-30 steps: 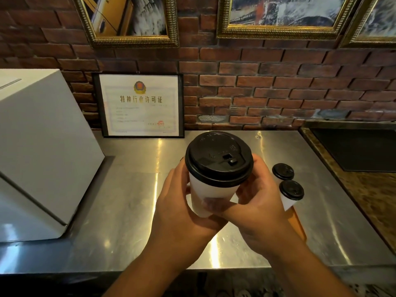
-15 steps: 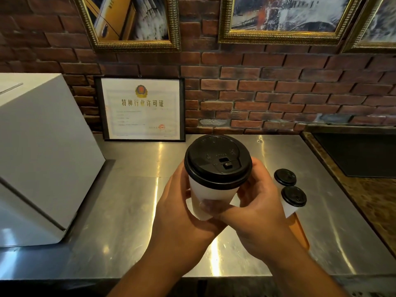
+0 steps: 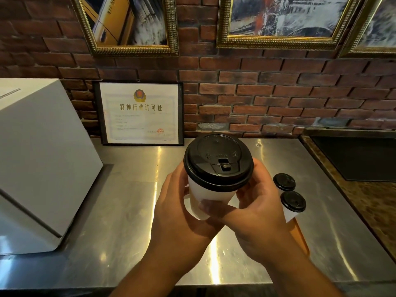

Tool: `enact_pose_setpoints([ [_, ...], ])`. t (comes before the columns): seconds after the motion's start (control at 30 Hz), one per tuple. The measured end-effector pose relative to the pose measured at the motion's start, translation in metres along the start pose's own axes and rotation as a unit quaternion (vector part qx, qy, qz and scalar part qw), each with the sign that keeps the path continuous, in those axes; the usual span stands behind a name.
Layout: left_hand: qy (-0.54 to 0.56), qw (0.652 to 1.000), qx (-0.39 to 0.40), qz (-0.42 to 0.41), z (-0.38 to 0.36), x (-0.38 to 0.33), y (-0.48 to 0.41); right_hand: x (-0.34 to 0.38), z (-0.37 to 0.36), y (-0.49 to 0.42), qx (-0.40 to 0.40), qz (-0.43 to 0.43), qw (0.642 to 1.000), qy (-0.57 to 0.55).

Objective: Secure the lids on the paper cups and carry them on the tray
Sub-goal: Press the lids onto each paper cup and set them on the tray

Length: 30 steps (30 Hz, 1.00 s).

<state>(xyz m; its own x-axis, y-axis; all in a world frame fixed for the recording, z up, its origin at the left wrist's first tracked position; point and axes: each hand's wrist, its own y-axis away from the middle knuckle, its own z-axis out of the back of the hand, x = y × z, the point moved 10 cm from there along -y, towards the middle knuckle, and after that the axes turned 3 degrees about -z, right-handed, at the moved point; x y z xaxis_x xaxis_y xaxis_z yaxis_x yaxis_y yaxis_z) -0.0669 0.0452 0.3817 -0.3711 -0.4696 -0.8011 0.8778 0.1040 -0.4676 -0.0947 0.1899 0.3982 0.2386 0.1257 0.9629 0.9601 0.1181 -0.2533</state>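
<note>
while the white paper cup [image 3: 203, 200] with the black plastic dome lid [image 3: 218, 161] is held up clear of the brushed steel counter [image 3: 128, 211], lid seating is judged to be the step in hand. the lid looks level on the visible front rim, with no gap seen. the far rim is hidden, so full seating cannot be confirmed.

to be done well:
- the wall should be gripped low and lightly, so the mouth is not squeezed oval under the lid
- the rim should be pressed down all the way round, not at one spot only
- the sip flap should be checked closed
- the cup should be kept upright; the fill level cannot be told

pose: the left hand [image 3: 177, 211] is wrapped round the cup's left side, palm on the wall, with the fingers curled behind it and mostly hidden. the right hand [image 3: 257, 211] is curled round the right side just under the lid rim. its thumb [image 3: 214, 207] is laid across the lower front wall. both forearms come in from the bottom edge and the wrists are close together below the cup.

a far lidded white cup [image 3: 284, 182] and a near lidded white cup [image 3: 293, 201] are standing just right of the right hand on an orange-brown tray [image 3: 300, 236], which is largely hidden by the wrist. the held cup is probably to be set beside them. risk: those two could be clipped by the right wrist on the way down.
</note>
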Motion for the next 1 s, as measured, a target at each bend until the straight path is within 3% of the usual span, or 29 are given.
enact_pose_setpoints([
  [0.23,0.000,1.000,0.006,-0.007,0.000,0.000,-0.004,-0.001,0.000,-0.001,0.025,0.000,1.000,0.004],
  [0.5,0.012,1.000,0.002,0.017,-0.008,0.001,-0.003,-0.011,0.013,-0.006,-0.026,-0.009,0.999,0.019],
  [1.0,0.022,0.999,-0.008,0.024,-0.007,-0.001,-0.010,-0.002,0.007,-0.009,-0.002,-0.005,1.000,0.029],
])
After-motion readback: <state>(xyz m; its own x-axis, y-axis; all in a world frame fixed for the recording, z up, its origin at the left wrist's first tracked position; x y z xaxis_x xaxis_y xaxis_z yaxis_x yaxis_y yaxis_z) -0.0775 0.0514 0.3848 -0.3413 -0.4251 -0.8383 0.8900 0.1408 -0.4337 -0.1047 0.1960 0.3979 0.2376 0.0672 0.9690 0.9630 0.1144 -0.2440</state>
